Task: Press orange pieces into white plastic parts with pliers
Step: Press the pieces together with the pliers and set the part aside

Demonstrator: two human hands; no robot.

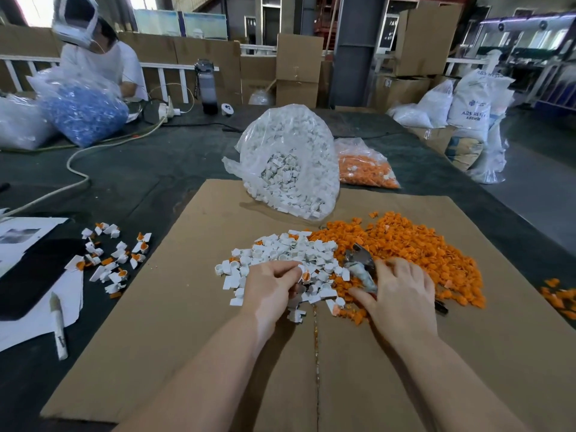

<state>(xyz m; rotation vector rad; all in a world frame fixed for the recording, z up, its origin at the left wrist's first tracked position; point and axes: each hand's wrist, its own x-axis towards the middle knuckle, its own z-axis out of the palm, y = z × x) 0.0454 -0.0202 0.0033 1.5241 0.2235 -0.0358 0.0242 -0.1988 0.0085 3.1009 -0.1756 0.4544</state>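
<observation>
Left hand (270,283) pinched a light, rigid white part (304,275); right hand (402,294) gripped pliers (361,269), best held by handles.

Two bare forearms, left hand (268,285), right hand (402,294), no sleeves, no gloves

We see a wide table covered in dark grey-green cloth (149,169). At its centre lies a flat brown corrugated cardboard sheet (174,307). At nine o'clock from the sheet, white plastic parts fitted with orange inserts (112,257) lie scattered on the cloth, beside white printed papers (18,238) and a white marker pen (58,325). At ten o'clock a cream cable (78,169) winds across. At one o'clock sits a clear bag of orange pieces (364,166).
</observation>
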